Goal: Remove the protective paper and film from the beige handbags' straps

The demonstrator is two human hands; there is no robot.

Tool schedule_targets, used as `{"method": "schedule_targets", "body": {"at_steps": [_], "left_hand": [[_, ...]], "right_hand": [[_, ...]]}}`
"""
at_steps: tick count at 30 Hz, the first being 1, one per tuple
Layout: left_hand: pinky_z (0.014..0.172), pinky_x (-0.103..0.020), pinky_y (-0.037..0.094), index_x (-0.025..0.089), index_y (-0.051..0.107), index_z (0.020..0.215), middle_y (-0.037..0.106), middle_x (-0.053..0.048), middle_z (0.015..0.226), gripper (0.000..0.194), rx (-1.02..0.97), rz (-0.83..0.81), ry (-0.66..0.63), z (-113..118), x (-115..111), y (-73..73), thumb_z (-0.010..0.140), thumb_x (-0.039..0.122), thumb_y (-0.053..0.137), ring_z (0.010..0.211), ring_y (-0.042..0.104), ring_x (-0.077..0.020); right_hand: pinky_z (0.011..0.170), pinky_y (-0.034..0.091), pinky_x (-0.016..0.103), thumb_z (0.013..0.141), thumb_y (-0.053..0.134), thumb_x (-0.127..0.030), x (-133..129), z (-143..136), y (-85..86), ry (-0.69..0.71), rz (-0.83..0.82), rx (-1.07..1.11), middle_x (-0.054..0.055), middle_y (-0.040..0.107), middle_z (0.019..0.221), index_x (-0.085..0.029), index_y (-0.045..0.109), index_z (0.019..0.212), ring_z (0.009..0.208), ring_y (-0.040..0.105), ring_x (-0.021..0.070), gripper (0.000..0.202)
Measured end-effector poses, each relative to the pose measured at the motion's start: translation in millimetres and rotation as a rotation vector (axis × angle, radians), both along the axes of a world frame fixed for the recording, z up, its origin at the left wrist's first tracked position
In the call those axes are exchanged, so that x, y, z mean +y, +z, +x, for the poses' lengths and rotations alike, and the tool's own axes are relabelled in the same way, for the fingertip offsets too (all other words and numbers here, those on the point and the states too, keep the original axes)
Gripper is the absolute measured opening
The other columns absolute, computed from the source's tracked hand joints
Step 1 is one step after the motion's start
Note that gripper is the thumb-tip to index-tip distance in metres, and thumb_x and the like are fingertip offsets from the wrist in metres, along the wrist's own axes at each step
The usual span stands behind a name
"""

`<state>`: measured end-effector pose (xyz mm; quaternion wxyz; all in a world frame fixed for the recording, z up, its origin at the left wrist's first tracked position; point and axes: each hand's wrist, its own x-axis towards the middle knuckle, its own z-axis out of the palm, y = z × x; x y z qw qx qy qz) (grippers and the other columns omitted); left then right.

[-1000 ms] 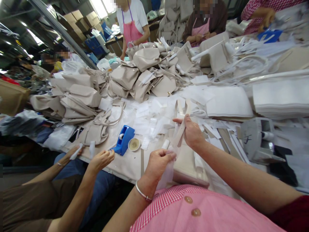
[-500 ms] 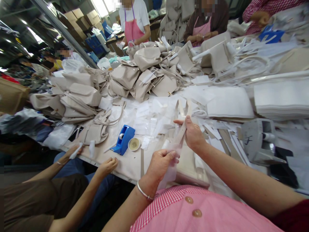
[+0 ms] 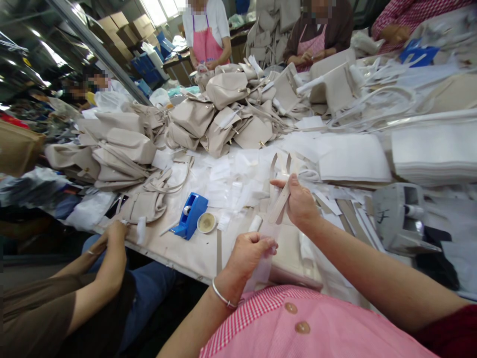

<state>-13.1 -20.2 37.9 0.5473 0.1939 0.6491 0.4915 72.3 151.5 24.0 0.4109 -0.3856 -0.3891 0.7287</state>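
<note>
My right hand (image 3: 302,205) is closed on a looped beige strap (image 3: 280,201), with one finger stretched left behind it. Below and to its left, my left hand (image 3: 249,253) pinches a thin translucent sheet (image 3: 263,266) that hangs down toward the apron. A beige bag (image 3: 288,248) lies on the table under and between the hands. Near it is a small white roll (image 3: 255,223). The blue tape dispenser (image 3: 193,215) and a small round dish (image 3: 206,223) stand left of my left hand.
Beige bags (image 3: 227,89) are heaped across the table's middle and left. White sheet stacks (image 3: 436,149) and a grey dispenser (image 3: 398,216) lie at right. A co-worker's hands (image 3: 116,231) are at the table's left edge; other people stand across the table.
The sheet in my left hand has come away from the strap, and that hand is slightly lower. My right hand has shifted slightly right. The co-worker's hands at left have come together.
</note>
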Motion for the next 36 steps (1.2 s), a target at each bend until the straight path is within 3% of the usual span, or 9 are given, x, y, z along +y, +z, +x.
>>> {"method": "schedule_targets", "body": {"at_steps": [9, 15, 19, 22, 24, 26, 28, 31, 36], "left_hand": [[0.061, -0.028, 0.044, 0.011, 0.072, 0.067, 0.072, -0.01, 0.069, 0.026, -0.134, -0.022, 0.05, -1, 6, 4.5, 0.068, 0.034, 0.083, 0.059, 0.062, -0.0147], [0.061, -0.028, 0.044, 0.009, 0.075, 0.079, 0.072, -0.011, 0.076, 0.034, -0.132, 0.004, 0.056, -5, 7, 9.7, 0.071, 0.041, 0.082, 0.062, 0.063, -0.0155], [0.066, -0.031, 0.046, 0.012, 0.074, 0.08, 0.069, -0.007, 0.073, 0.031, 0.034, 0.041, 0.016, -7, 6, 9.3, 0.08, 0.043, 0.073, 0.065, 0.061, -0.0165], [0.075, -0.034, 0.047, 0.017, 0.071, 0.07, 0.063, -0.004, 0.075, 0.029, 0.392, 0.105, 0.013, -9, 5, 6.7, 0.084, 0.041, 0.067, 0.074, 0.059, -0.0182], [0.09, -0.037, 0.046, 0.019, 0.074, 0.073, 0.063, -0.008, 0.095, 0.022, 0.613, 0.194, 0.046, -10, 5, 4.6, 0.084, 0.037, 0.067, 0.094, 0.061, -0.0228], [0.1, -0.039, 0.043, 0.019, 0.077, 0.082, 0.063, -0.011, 0.112, 0.018, 0.623, 0.263, 0.045, -12, 4, 2.1, 0.083, 0.034, 0.068, 0.11, 0.058, -0.0262], [0.093, -0.038, 0.047, 0.019, 0.077, 0.088, 0.068, -0.01, 0.104, 0.021, 0.423, 0.24, 0.021, -13, 2, -1.1, 0.084, 0.037, 0.067, 0.103, 0.062, -0.0255], [0.073, -0.032, 0.048, 0.017, 0.076, 0.086, 0.068, -0.003, 0.076, 0.024, 0.217, 0.124, 0.016, -15, -7, -6.3, 0.085, 0.038, 0.066, 0.077, 0.062, -0.0199], [0.069, -0.029, 0.043, 0.016, 0.073, 0.07, 0.063, -0.001, 0.071, 0.021, 0.423, 0.068, -0.042, -21, -27, -9.8, 0.082, 0.032, 0.067, 0.073, 0.056, -0.017]], "right_hand": [[0.055, 0.041, 0.027, 0.085, 0.043, -0.08, -7, 2, -2.3, 0.048, 0.044, -0.087, 0.006, 0.062, 0.065, -0.014, 0.077, 0.1, 0.058, 0.054, 0.0154, 0.075], [0.075, 0.049, 0.032, 0.091, 0.035, -0.076, -28, 11, 4.8, 0.157, 0.191, -0.253, 0.008, 0.072, 0.086, -0.017, 0.078, 0.105, 0.078, 0.063, 0.0201, 0.075], [0.095, 0.049, 0.041, 0.092, 0.033, -0.075, -43, 17, 0.8, 0.298, 0.314, -0.238, 0.009, 0.073, 0.106, -0.022, 0.076, 0.112, 0.101, 0.066, 0.0267, 0.071], [0.114, 0.037, 0.047, 0.093, 0.034, -0.073, -55, 20, -5.2, 0.449, 0.384, -0.167, 0.007, 0.069, 0.122, -0.025, 0.074, 0.117, 0.122, 0.059, 0.0281, 0.067], [0.118, 0.03, 0.05, 0.094, 0.034, -0.073, -62, 21, -9.7, 0.525, 0.376, -0.103, 0.008, 0.065, 0.128, -0.024, 0.073, 0.119, 0.128, 0.055, 0.0288, 0.067], [0.12, 0.027, 0.052, 0.094, 0.035, -0.072, -68, 22, -14.3, 0.578, 0.371, -0.06, 0.009, 0.063, 0.133, -0.023, 0.073, 0.119, 0.131, 0.051, 0.0295, 0.067], [0.121, 0.023, 0.051, 0.093, 0.041, -0.07, -72, 24, -18.0, 0.635, 0.361, -0.042, 0.008, 0.058, 0.139, -0.023, 0.073, 0.119, 0.135, 0.047, 0.0291, 0.062], [0.119, 0.027, 0.05, 0.092, 0.051, -0.065, -65, 22, -19.7, 0.682, 0.17, 0.094, 0.005, 0.05, 0.147, -0.028, 0.066, 0.129, 0.135, 0.047, 0.0279, 0.055], [0.101, 0.049, 0.048, 0.097, 0.043, -0.056, -20, 2, -11.8, 0.455, -0.389, 0.319, 0.009, 0.068, 0.122, -0.024, 0.07, 0.117, 0.109, 0.065, 0.0258, 0.046]]}}
